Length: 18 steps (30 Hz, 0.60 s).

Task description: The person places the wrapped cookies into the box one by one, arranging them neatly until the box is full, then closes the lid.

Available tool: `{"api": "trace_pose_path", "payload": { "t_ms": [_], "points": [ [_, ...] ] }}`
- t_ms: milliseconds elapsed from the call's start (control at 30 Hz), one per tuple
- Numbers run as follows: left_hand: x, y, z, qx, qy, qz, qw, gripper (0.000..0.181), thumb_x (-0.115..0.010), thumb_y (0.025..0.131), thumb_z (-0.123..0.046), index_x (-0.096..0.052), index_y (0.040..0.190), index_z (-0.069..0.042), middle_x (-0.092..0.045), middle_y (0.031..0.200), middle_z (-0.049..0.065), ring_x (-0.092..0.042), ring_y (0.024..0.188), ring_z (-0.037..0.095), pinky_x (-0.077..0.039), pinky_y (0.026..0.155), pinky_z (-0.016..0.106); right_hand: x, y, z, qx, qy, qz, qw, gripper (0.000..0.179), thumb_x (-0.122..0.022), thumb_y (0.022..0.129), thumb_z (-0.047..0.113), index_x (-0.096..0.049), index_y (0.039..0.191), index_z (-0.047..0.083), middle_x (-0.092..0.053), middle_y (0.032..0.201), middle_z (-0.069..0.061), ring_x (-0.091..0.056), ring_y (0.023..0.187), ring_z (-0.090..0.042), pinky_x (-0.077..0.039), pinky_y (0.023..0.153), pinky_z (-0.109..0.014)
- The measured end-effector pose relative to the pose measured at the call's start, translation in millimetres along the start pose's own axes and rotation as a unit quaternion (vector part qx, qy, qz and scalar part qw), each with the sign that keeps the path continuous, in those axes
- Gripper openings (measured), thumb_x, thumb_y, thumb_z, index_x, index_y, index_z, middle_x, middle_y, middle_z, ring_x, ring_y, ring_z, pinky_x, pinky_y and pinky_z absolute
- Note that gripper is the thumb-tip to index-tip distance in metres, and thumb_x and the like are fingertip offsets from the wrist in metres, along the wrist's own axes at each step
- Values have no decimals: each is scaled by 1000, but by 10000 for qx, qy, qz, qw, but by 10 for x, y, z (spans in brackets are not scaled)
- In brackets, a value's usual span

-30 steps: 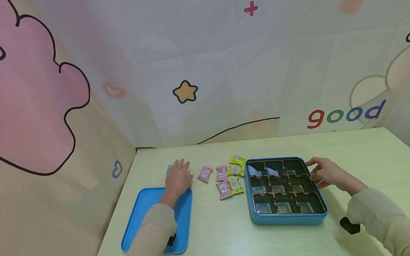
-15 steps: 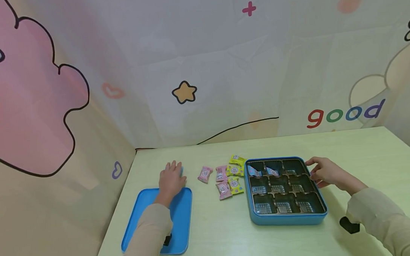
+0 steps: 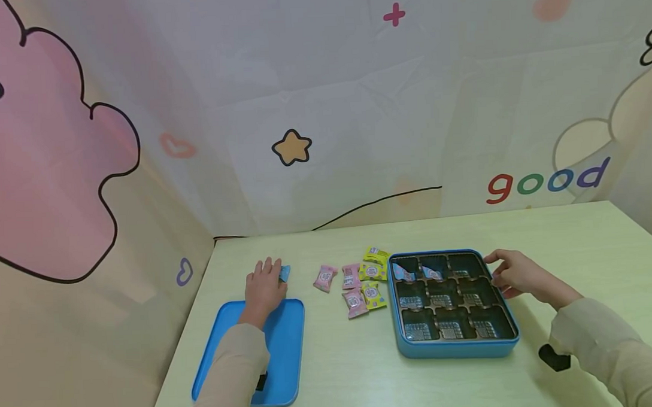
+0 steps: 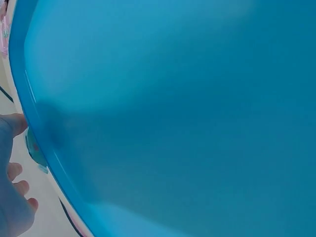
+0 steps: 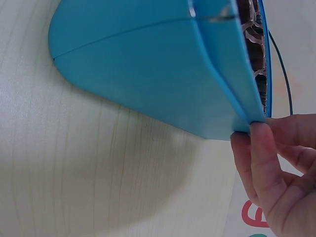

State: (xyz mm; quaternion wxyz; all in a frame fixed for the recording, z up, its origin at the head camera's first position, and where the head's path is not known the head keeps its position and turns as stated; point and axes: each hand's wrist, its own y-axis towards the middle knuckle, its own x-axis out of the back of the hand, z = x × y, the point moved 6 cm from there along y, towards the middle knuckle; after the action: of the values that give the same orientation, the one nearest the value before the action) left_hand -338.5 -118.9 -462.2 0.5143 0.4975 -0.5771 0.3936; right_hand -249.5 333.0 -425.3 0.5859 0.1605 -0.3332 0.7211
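My left hand reaches past the far edge of a blue tray, fingers extended over the table. Beside its fingers lies a blue wrapped candy, which shows between thumb and fingers in the left wrist view as a blue-green wrapper. At the right, my right hand holds the right rim of a blue box near its far corner. The right wrist view shows the fingertips on the box's edge. Inside, a black divided insert has blue-and-pink wrapped candies in the far row's left and middle compartments.
Pink wrapped candies and yellow wrapped candies lie loosely between tray and box, the yellow ones close to the box's left side. A printed cloth stands behind the pale table, with another at the left.
My left hand has moved left, uncovering the blue candy on its right side. My right hand stays at the box rim, and the box and other candies have not moved.
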Motion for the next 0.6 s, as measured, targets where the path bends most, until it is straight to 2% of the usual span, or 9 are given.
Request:
{"api": "trace_pose_path", "payload": {
  "t_ms": [133, 167, 267, 333, 367, 433, 500, 567, 600],
  "points": [
    [-3, -4, -7, -69, 71, -34, 9999, 54, -51, 89, -23, -32, 136, -6, -29, 141, 19, -23, 130, 37, -25, 102, 49, -1, -3, -5, -21, -19, 7, 10000, 44, -48, 82, -3, -32, 122, -13, -52, 92, -22, -56, 68, -17, -53, 61, -34],
    [-39, 22, 15, -45, 31, 2, 10000, 54, -52, 88, -23, -32, 136, -7, -28, 141, 19, -23, 130, 37, -25, 102, 49, -4, -3, -7, -35, -18, 1, 10000, 44, -48, 82, -3, -32, 122, -12, -52, 92, -22, -56, 68, -17, -53, 61, -34],
    [-149, 79, 104, -269, 159, -81, 9995, 54, -46, 91, -28, -27, 139, -10, -25, 144, 14, -20, 133, 32, -23, 104, 47, -4, -5, -7, -44, -14, 1, 10000, 44, -48, 82, -2, -32, 122, -12, -52, 92, -21, -55, 68, -17, -53, 61, -34],
    [-569, 321, 364, -456, 261, -422, 9977, 57, -33, 94, -42, -16, 142, -18, -15, 148, 11, -11, 136, 30, -15, 107, 48, -6, -7, -6, -34, -4, 20, 10000, 44, -48, 82, -2, -31, 122, -13, -52, 91, -21, -55, 68, -18, -53, 61, -34],
    [-723, 409, 459, -465, 334, -428, 9974, 58, -31, 93, -46, -12, 143, -21, -12, 149, 9, -7, 137, 29, -13, 108, 48, -6, -5, -11, -45, 3, 21, 10000, 44, -48, 82, -2, -31, 122, -13, -52, 91, -21, -55, 68, -18, -53, 61, -34],
    [-883, 503, 549, -412, 413, -390, 9975, 61, -32, 92, -49, -11, 143, -23, -10, 149, 9, -5, 137, 30, -13, 107, 50, -7, 0, -22, -69, 6, 21, 10000, 44, -48, 82, -2, -31, 122, -12, -52, 92, -21, -55, 69, -18, -53, 61, -34],
    [-952, 548, 577, -308, 353, -331, 9984, 62, -35, 91, -48, -14, 143, -22, -12, 148, 11, -6, 136, 34, -14, 107, 51, -9, 7, -31, -68, -14, 17, 10000, 44, -48, 82, -2, -32, 122, -12, -52, 92, -22, -55, 69, -18, -53, 62, -34],
    [-573, 327, 350, -173, 334, 55, 9993, 58, -47, 90, -33, -24, 140, -14, -22, 145, 15, -18, 133, 35, -23, 104, 49, -9, 17, -43, -88, -24, -3, 10000, 44, -48, 82, -2, -32, 122, -12, -52, 93, -22, -55, 70, -19, -54, 62, -35],
    [-434, 250, 268, -182, 307, 74, 9993, 56, -49, 90, -29, -28, 138, -10, -25, 143, 17, -21, 131, 36, -25, 103, 48, -10, 19, -44, -85, -32, -5, 10000, 44, -48, 82, -2, -32, 122, -12, -52, 93, -22, -55, 70, -19, -54, 62, -35]
  ]
}}
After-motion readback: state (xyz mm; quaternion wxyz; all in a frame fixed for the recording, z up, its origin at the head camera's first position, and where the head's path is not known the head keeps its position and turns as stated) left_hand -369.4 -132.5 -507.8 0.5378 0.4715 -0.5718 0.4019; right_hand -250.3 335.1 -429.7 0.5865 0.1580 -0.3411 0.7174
